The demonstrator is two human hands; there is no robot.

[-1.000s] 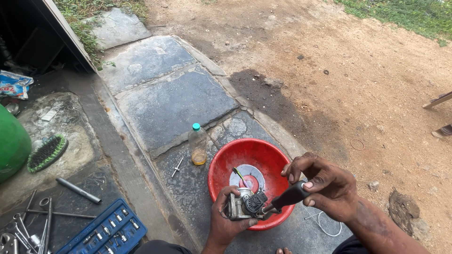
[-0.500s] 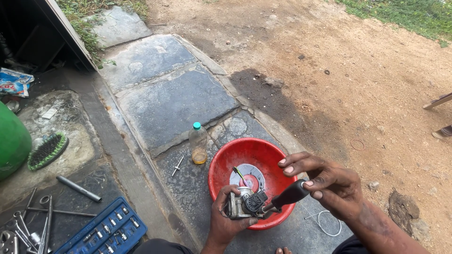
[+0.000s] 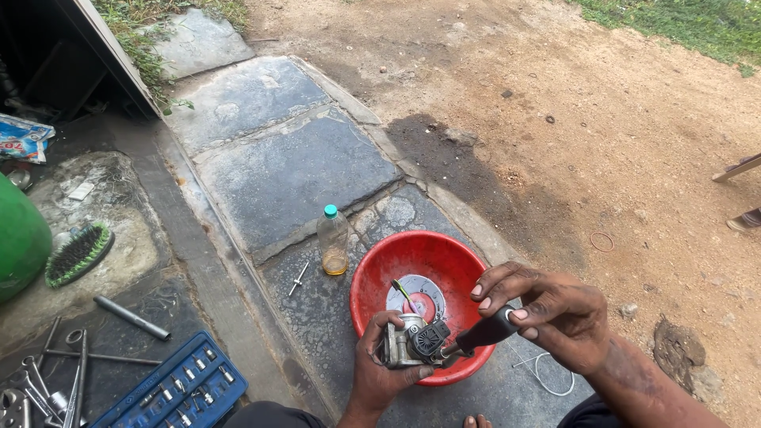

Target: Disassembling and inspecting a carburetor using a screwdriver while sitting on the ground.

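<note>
Hands: left hand (image 3: 379,371) grips metal part (image 3: 411,342), right hand (image 3: 547,313) holds screwdriver (image 3: 482,334).

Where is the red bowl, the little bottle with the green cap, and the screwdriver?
red bowl (image 3: 444,252): head view, on its far inner wall.
bottle (image 3: 333,238): head view, on its clear body, below the green cap.
screwdriver (image 3: 485,333): head view, on its black handle, in the right hand (image 3: 555,313).

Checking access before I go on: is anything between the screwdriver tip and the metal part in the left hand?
Nothing visible. The right hand holds the screwdriver, its shaft reaching straight to the metal part gripped by the left hand over the red basin.
</note>
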